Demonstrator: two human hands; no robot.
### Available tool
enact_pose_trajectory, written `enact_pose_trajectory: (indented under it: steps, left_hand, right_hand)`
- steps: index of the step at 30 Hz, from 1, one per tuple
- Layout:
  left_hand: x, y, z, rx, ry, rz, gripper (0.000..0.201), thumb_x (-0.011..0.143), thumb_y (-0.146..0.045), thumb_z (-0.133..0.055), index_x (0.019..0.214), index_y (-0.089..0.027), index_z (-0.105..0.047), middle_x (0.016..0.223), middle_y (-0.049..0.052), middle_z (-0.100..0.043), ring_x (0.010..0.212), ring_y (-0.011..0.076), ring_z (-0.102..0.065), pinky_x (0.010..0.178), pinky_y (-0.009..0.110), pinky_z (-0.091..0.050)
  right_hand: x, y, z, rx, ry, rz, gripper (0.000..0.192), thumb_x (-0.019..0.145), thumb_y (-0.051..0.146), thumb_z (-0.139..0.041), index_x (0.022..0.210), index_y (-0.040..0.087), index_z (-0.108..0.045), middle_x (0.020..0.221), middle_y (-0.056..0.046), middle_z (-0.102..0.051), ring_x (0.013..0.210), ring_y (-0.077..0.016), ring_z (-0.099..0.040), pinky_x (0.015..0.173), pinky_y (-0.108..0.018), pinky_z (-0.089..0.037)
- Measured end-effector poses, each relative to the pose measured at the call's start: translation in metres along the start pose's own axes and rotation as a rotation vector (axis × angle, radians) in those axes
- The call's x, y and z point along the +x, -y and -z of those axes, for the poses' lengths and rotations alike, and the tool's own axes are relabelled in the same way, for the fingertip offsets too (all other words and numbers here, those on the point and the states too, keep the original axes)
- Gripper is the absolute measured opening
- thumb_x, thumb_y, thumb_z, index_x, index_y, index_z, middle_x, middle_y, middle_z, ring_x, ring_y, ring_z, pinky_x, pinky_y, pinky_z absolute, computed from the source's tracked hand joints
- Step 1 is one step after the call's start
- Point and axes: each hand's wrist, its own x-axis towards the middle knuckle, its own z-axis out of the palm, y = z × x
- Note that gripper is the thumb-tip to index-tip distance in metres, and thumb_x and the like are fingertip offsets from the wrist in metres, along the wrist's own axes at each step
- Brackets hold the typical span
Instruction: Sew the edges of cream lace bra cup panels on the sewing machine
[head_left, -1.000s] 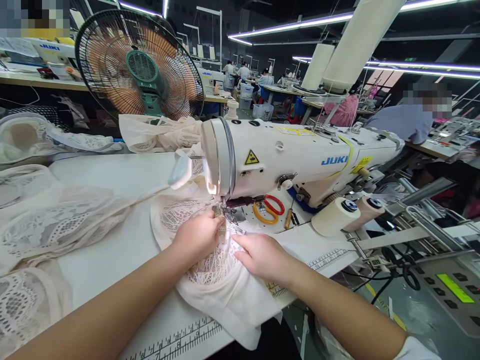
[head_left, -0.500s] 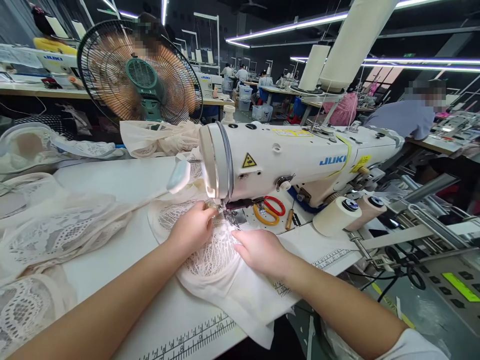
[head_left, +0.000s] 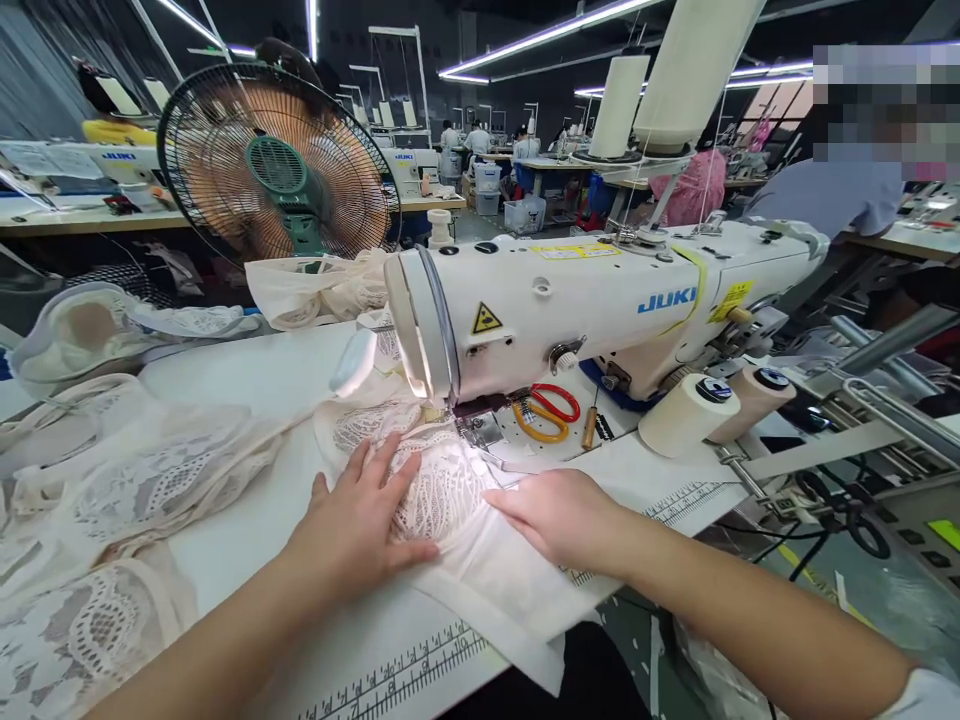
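Note:
A cream lace bra [head_left: 450, 492] lies under the needle end of the white sewing machine [head_left: 517, 310], its plain fabric wing hanging toward the table's front edge. My left hand [head_left: 349, 530] is open, fingers spread flat over the left side of the lace cup. With thumb and fingers closed, my right hand [head_left: 562, 515] pinches the cup's right edge close to the metal plate [head_left: 484, 430]. The needle and presser foot are mostly hidden behind the machine head and fabric.
Red-handled scissors [head_left: 556, 400], a yellow handle [head_left: 541, 425] and a small wooden-handled tool [head_left: 590, 428] lie beyond my right hand. Thread cones [head_left: 686, 412] stand at right. More lace bras [head_left: 150, 490] cover the left side. A large fan [head_left: 277, 165] stands behind; a person [head_left: 832, 200] sits at right.
My left hand has let go of its pinch by the needle, moved back toward me and spread out on the cup. My right hand keeps its hold at the edge. The view has shifted slightly.

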Motion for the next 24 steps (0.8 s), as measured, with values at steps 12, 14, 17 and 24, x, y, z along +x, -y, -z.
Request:
enact_pose_trajectory:
  steps: [12,14,17,24]
  left_hand:
    - [0.033,0.032,0.006,-0.025,-0.099,-0.092,0.095,0.069,-0.064,-0.064,0.146,-0.019,-0.032,0.156,0.013,-0.010,0.140,0.0388,-0.017,0.110,0.048,-0.030]
    - [0.040,0.037,0.007,-0.026,-0.115,-0.114,0.095,0.068,-0.063,-0.065,0.145,-0.019,-0.033,0.156,0.014,-0.011,0.140,0.0384,-0.018,0.110,0.048,-0.030]
    - [0.051,0.044,0.009,-0.034,-0.141,-0.165,0.095,0.067,-0.063,-0.066,0.144,-0.017,-0.036,0.155,0.018,-0.015,0.139,0.0393,-0.021,0.108,0.049,-0.032]
    - [0.075,0.059,0.019,-0.047,-0.143,-0.244,0.095,0.066,-0.064,-0.064,0.142,-0.014,-0.037,0.140,0.020,-0.040,0.130,0.0389,-0.036,0.104,0.045,-0.036]
  right_hand:
    - [0.025,0.007,0.012,0.014,0.069,-0.117,0.045,0.089,0.026,-0.045,0.133,0.025,-0.050,0.080,-0.010,-0.069,0.071,-0.0286,-0.063,0.050,-0.031,-0.032]
    - [0.029,0.011,0.016,-0.010,0.099,-0.141,0.049,0.088,0.025,-0.047,0.137,0.024,-0.047,0.081,-0.011,-0.069,0.069,-0.0285,-0.062,0.050,-0.031,-0.035]
    - [0.033,0.017,0.020,-0.040,0.132,-0.163,0.057,0.086,0.020,-0.049,0.142,0.022,-0.040,0.081,-0.012,-0.069,0.066,-0.0276,-0.062,0.050,-0.031,-0.037]
    - [0.039,0.025,0.026,-0.078,0.178,-0.182,0.063,0.086,0.017,-0.051,0.145,0.015,-0.032,0.080,-0.014,-0.070,0.067,-0.0286,-0.064,0.049,-0.032,-0.038]
